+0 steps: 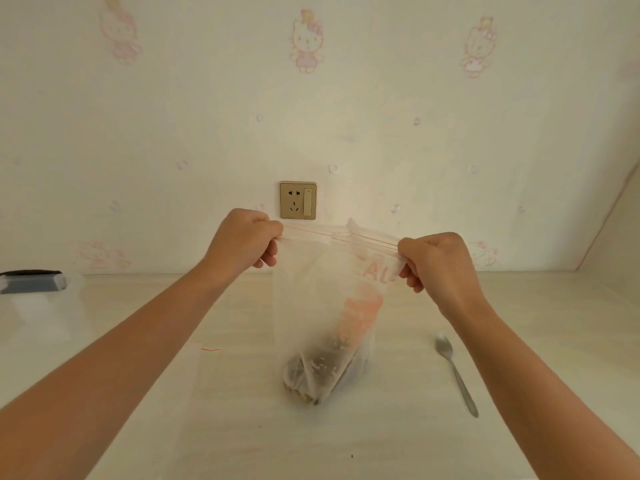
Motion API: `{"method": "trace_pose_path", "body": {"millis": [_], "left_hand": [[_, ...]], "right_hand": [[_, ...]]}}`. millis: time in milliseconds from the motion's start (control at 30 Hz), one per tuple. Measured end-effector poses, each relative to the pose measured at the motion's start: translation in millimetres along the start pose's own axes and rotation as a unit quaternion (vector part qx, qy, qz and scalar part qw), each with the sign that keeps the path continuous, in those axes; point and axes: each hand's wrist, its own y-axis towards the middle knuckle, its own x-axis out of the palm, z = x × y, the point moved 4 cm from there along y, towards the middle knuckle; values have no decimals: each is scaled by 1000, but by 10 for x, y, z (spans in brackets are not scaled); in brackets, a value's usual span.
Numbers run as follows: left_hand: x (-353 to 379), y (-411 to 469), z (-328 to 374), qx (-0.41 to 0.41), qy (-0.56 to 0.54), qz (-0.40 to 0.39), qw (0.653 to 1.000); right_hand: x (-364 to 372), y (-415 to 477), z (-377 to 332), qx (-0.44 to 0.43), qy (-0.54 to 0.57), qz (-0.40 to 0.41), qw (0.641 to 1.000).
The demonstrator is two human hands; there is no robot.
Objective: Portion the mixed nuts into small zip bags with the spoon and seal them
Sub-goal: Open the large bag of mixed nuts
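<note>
A clear zip bag (311,289) with a red zip strip and red print hangs upright over the table, its bottom resting on the surface. Dark mixed nuts (313,374) fill its lower end. My left hand (244,242) pinches the left end of the zip strip. My right hand (436,261) pinches the right end, and the strip is stretched between them. A metal spoon (455,372) lies on the table to the right of the bag, bowl pointing away from me. Flat empty zip bags (207,386) lie on the table under my left forearm.
A clear plastic container with a grey lid (34,282) stands at the far left of the table. A wall socket (298,200) sits on the wall behind the bag. A side panel (616,230) rises at the right end of the pale table (398,438).
</note>
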Motion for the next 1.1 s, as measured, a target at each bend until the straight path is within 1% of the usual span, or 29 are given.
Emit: {"method": "trace_pose_path", "body": {"millis": [100, 133, 167, 233, 267, 300, 333, 400, 467, 500, 533, 567, 600, 667, 700, 767, 800, 867, 900, 933, 967, 1033, 1100], "left_hand": [[-85, 8, 142, 55, 14, 34, 998], [-84, -4, 195, 71, 25, 33, 997], [-62, -19, 233, 84, 38, 25, 995], [-5, -48, 273, 98, 85, 16, 991], [16, -45, 277, 110, 140, 19, 984], [29, -27, 268, 121, 209, 24, 970], [43, -14, 251, 127, 270, 13, 954], [137, -13, 205, 116, 336, -65, 933], [351, -77, 129, 83, 352, -156, 919], [473, -103, 96, 72, 346, -185, 917], [584, -117, 67, 67, 332, -203, 919], [640, -105, 58, 65, 314, -205, 925], [606, -62, 64, 56, 293, -186, 936], [350, 103, 35, 34, 248, -105, 962], [187, 181, 12, 33, 227, -68, 971], [-51, 275, -26, 41, 194, -43, 979], [-96, 297, -25, 52, 189, -41, 980], [-62, 318, 20, 93, 190, -44, 976], [-3, 323, 55, 116, 192, -56, 973], [75, 319, 97, 140, 193, -76, 968], [154, 310, 140, 163, 195, -100, 962], [287, 290, 225, 198, 196, -135, 951], [369, 265, 310, 219, 204, -142, 944]], "right_hand": [[-93, 57, -23, -23, -42, 28, 998], [-111, 85, -21, -24, -55, 28, 998], [-113, 119, 0, -17, -74, 14, 997], [-69, 180, 85, 17, -143, -52, 988], [-38, 200, 137, 33, -183, -87, 979], [-12, 223, 181, 40, -217, -113, 969], [14, 238, 214, 41, -240, -132, 961], [103, 244, 248, 47, -264, -187, 945], [262, 205, 234, 68, -267, -259, 926], [341, 187, 215, 71, -266, -280, 920], [401, 184, 193, 68, -264, -279, 921], [427, 195, 167, 65, -259, -261, 928], [415, 211, 149, 69, -246, -237, 937], [276, 248, 150, 86, -204, -194, 956], [178, 252, 152, 93, -195, -186, 959], [13, 227, 156, 103, -210, -206, 950], [-28, 206, 162, 108, -226, -229, 941], [-12, 151, 167, 109, -280, -289, 909], [19, 119, 152, 100, -312, -311, 892], [52, 114, 123, 80, -338, -314, 884], [84, 129, 71, 50, -348, -294, 889], [171, 221, -59, -18, -332, -213, 919], [302, 321, -124, -52, -285, -165, 943]]}}
